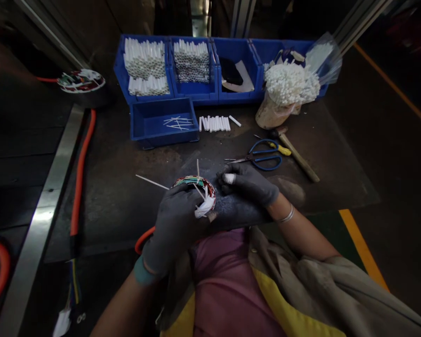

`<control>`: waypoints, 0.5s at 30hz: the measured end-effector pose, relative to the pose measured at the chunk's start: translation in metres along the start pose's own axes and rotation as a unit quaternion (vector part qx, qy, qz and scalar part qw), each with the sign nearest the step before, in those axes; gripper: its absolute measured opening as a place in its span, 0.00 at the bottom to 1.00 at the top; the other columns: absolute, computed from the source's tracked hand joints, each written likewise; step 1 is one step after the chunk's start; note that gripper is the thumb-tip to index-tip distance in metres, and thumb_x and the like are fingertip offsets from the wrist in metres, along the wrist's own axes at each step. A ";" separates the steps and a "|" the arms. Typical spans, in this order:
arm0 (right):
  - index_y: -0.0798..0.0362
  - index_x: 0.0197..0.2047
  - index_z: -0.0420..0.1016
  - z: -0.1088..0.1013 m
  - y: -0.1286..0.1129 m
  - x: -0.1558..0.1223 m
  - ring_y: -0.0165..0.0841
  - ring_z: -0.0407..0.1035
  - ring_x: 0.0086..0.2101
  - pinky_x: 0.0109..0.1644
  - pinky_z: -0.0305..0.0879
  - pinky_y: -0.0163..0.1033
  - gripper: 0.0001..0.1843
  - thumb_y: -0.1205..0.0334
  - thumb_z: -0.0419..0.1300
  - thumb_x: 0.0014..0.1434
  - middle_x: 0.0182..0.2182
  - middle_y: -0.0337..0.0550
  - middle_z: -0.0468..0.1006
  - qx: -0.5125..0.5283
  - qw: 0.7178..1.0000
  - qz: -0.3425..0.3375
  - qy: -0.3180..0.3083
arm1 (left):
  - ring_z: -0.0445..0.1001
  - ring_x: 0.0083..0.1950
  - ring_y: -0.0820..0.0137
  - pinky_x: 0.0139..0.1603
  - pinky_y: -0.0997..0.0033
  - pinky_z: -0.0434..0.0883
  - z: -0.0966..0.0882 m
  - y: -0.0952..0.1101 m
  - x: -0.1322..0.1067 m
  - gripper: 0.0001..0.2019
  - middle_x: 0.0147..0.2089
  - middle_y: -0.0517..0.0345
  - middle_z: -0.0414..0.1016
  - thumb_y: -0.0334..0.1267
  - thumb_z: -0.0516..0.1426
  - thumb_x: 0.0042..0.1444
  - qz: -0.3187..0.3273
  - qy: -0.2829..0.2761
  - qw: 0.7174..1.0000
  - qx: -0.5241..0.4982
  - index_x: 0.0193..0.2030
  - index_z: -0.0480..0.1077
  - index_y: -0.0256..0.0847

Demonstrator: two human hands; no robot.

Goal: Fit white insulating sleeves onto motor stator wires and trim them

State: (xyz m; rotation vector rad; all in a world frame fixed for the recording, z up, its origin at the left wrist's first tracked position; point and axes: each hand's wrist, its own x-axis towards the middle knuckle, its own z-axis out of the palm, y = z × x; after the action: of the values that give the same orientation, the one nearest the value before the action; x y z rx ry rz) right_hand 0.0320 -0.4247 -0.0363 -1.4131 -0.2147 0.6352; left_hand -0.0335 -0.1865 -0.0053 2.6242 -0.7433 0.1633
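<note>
Coil (196, 180) sits, in the head view, at the near edge of the desk (108, 187), in the gloved left hand (178, 213), whose fingers wrap its left side. White strips (152, 182) stick out of it. The gloved right hand (247, 182) is just beside it, fingers curled; I cannot tell whether they pinch anything. Beyond lie scissors (251, 158), a hammer (300, 157) and a blue tray (166, 139).

Gloved hands (177, 222) look matt, bins (238, 96) smooth plast., hammer handle (300, 158) wd., bangle (287, 215) mtl.
</note>
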 end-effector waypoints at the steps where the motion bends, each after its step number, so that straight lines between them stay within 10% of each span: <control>1: 0.54 0.42 0.75 -0.001 -0.005 0.000 0.32 0.68 0.32 0.39 0.67 0.38 0.18 0.46 0.67 0.62 0.31 0.39 0.76 -0.016 1.000 -0.013 0.010 | 0.80 0.48 0.51 0.58 0.48 0.72 0.000 0.000 0.000 0.11 0.43 0.49 0.84 0.43 0.67 0.54 0.008 0.003 1.000 0.003 0.41 0.80 0.41; 8: 0.53 0.48 0.79 -0.013 -0.025 -0.001 0.39 0.74 0.46 0.52 0.66 0.43 0.10 0.59 0.61 0.66 0.45 0.46 0.82 -0.386 0.908 -0.136 0.093 | 0.80 0.43 0.53 0.49 0.52 0.74 -0.004 -0.004 0.004 0.07 0.36 0.53 0.83 0.44 0.63 0.58 0.027 -0.007 0.999 0.039 0.34 0.77 0.45; 15: 0.53 0.58 0.78 -0.082 -0.028 -0.026 0.47 0.73 0.50 0.55 0.67 0.48 0.21 0.71 0.58 0.64 0.55 0.54 0.79 -0.627 0.740 -0.025 0.242 | 0.79 0.40 0.54 0.51 0.51 0.74 -0.002 -0.001 0.002 0.11 0.33 0.52 0.82 0.47 0.63 0.59 0.015 0.006 0.999 0.029 0.33 0.77 0.42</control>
State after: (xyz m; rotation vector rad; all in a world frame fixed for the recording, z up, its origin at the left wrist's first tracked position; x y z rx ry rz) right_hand 0.0594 -0.5085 -0.0172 -2.8128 -0.2738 -0.0586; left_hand -0.0316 -0.1859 -0.0038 2.6646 -0.7846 0.2126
